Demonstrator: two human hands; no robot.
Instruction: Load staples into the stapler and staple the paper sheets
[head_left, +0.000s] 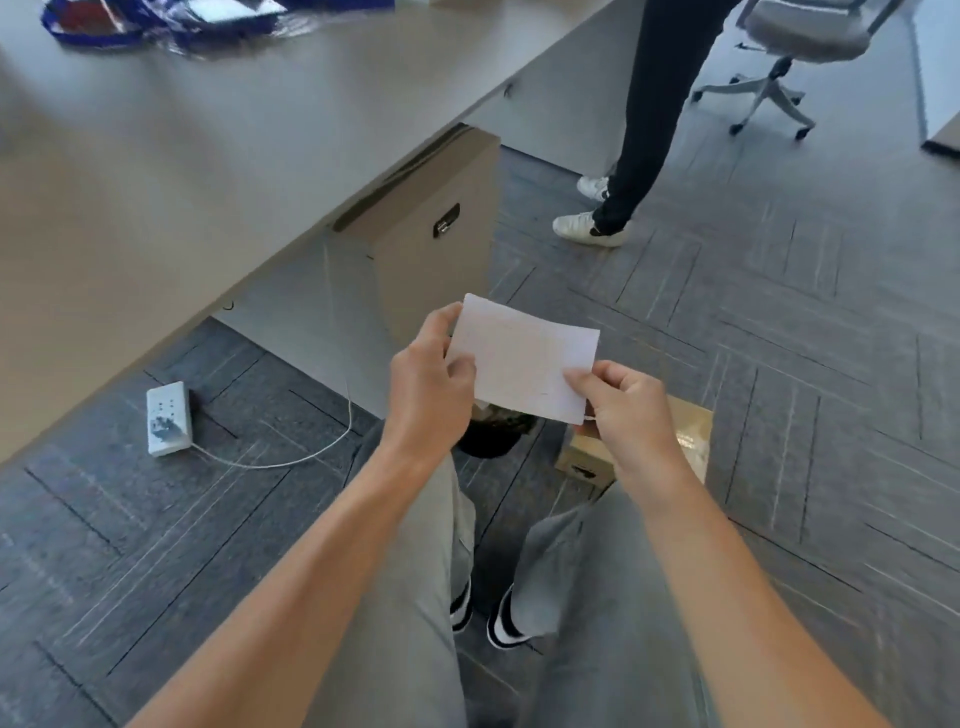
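A small stack of white paper sheets (522, 358) is held in the air over the floor, in front of my legs. My left hand (431, 376) grips the sheets at their left edge, thumb on top. My right hand (626, 410) pinches their lower right corner. The sheets tilt slightly, with the right side lower. No stapler or staples show in this view.
A grey desk (171, 156) runs along the left, a beige drawer cabinet (421, 244) under its edge. A white power strip (167, 418) with a cord lies on the carpet. A cardboard box (691, 441) and a dark bin (493, 434) sit below my hands. Another person's legs (644, 130) stand beyond, near an office chair (769, 62).
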